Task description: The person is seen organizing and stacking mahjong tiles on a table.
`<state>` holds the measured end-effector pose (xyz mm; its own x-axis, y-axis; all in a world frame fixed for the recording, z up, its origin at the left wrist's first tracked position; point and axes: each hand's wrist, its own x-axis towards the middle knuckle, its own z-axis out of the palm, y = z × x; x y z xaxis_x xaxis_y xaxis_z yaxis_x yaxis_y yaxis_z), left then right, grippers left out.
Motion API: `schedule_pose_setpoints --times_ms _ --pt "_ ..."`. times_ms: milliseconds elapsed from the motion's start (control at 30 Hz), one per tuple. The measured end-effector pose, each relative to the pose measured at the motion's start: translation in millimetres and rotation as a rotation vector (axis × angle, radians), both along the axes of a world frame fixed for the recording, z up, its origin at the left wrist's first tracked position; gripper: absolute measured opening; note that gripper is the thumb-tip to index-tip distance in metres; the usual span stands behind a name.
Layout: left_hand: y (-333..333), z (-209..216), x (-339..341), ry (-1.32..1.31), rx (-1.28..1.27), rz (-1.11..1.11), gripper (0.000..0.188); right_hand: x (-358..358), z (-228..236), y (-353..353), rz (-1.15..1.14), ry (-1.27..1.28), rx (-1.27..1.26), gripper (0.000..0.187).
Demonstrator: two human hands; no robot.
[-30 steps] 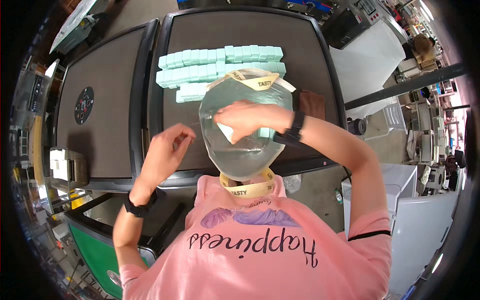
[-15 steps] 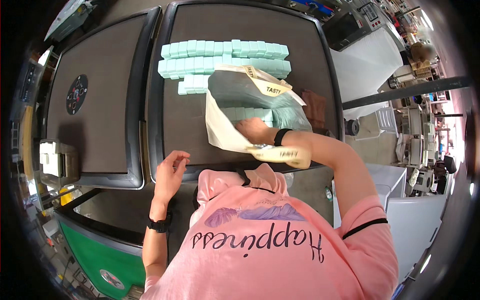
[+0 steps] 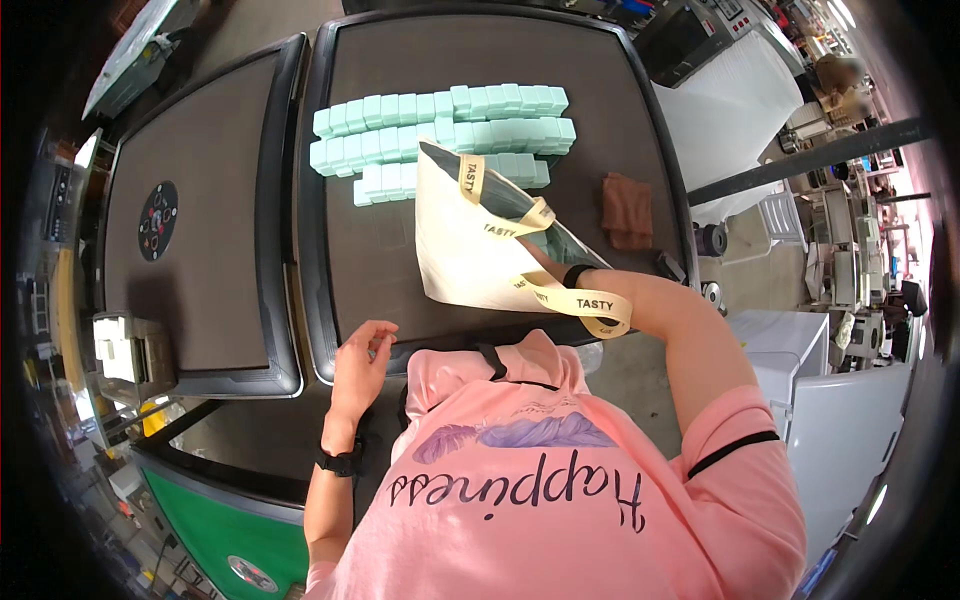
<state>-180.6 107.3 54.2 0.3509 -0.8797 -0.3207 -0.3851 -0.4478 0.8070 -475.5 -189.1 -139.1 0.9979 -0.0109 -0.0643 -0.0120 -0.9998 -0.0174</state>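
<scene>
A cream tote bag [image 3: 465, 250] with yellow printed straps lies on the dark table [image 3: 400, 290], its mouth facing right. My right forearm reaches into that mouth. Only the wrist with a black band [image 3: 577, 273] shows, and the hand itself is hidden inside the bag. My left hand [image 3: 360, 352] rests on the table's front edge, holding nothing, fingers loosely apart. It is a short way left of the bag and apart from it. Rows of mint-green blocks [image 3: 440, 125] lie just behind the bag, which covers some of them.
A folded brown cloth [image 3: 627, 210] lies right of the bag. A second dark table [image 3: 200, 200] with a round black disc [image 3: 158, 220] stands to the left. A small white box [image 3: 125, 350] sits at its near corner. White cabinets [image 3: 800, 400] stand on the right.
The bag, held up in front of me a second ago, has come down onto the table. My right hand went inside it. My left hand dropped to the table's front edge.
</scene>
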Motion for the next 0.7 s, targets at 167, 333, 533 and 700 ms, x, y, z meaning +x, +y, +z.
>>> schedule_pose_setpoints --times_ms 167,333,533,700 --pt "-8.9 4.4 -12.2 -0.021 -0.017 -0.03 0.019 31.2 -22.9 4.6 0.05 -0.02 -0.081 0.024" --pt "-37.1 26.8 -25.0 -0.076 -0.219 -0.171 0.023 32.7 -27.1 5.2 0.024 -0.024 -0.031 0.028" --pt "-105.0 76.8 -55.9 -0.302 -0.659 -0.468 0.046 35.2 -27.3 10.7 -0.06 -0.015 0.089 0.037" --pt "-142.8 65.2 -79.5 -0.775 -0.685 -0.66 0.042 33.7 -25.0 16.2 -0.154 -0.011 0.199 0.044"
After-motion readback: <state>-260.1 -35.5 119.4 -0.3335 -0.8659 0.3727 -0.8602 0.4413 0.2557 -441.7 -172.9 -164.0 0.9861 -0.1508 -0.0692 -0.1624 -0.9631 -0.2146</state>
